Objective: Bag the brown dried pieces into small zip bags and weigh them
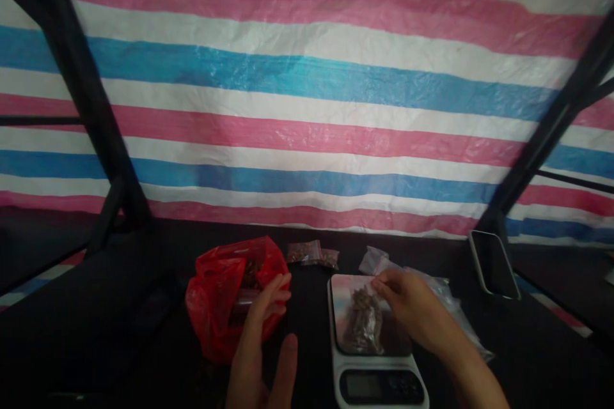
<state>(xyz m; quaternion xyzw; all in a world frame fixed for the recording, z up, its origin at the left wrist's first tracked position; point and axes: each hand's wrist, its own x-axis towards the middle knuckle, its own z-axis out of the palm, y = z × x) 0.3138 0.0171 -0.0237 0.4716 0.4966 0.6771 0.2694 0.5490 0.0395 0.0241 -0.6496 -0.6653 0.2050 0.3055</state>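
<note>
A white kitchen scale (338,367) with a shiny metal platform and a dark display stands in front of me. On its platform lies a small clear plastic bag (365,326) filled with brownish bits. My right hand (416,308) pinches this bag near its top edge. To the left, my left hand (254,344) is held with fingers stretched and thumb apart, holding nothing. It is in front of a red plastic bag (211,307), which stands with its mouth open. Inside the red bag are brown pieces (250,273) and something of clear plastic, partly hidden.
Small filled packets (304,252) lie behind the scale. Flat clear bags (448,297) are spread right of it, partly under my right forearm. A phone (494,265) leans by the right black post (542,140). A striped sheet (307,115) hangs behind the black table (167,249).
</note>
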